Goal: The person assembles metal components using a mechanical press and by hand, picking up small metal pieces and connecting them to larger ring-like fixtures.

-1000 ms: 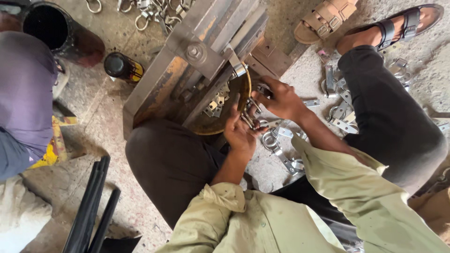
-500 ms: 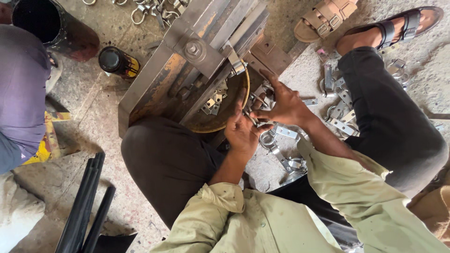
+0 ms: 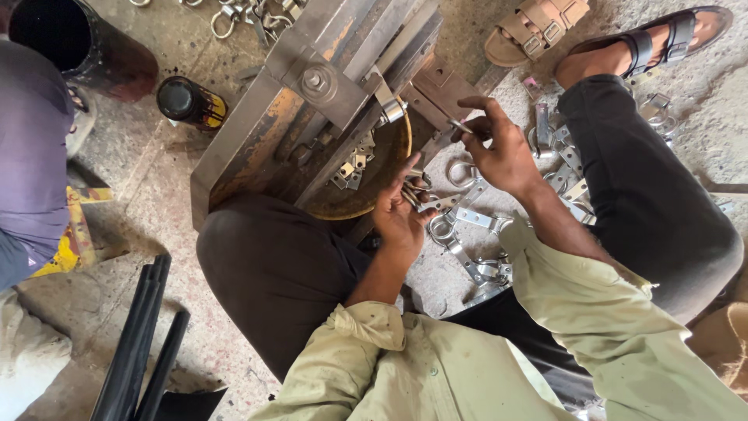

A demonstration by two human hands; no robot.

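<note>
Right hand (image 3: 502,152) with small metal piece (image 3: 460,125) (left hand (image 3: 401,210) on clamps (image 3: 417,187)).

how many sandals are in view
2. A tan sandal lies empty on the floor at the top, beside the machine. A black sandal sits to its right, worn on the person's foot. Others may lie outside the frame.

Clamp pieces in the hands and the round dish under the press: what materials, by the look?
Clamp pieces: likely plated or galvanised steel, bright silvery sheen, thin stamped strips. Round dish: probably steel, dull brown, rust-like surface. Left hand holds several pieces; right hand pinches one.
</note>
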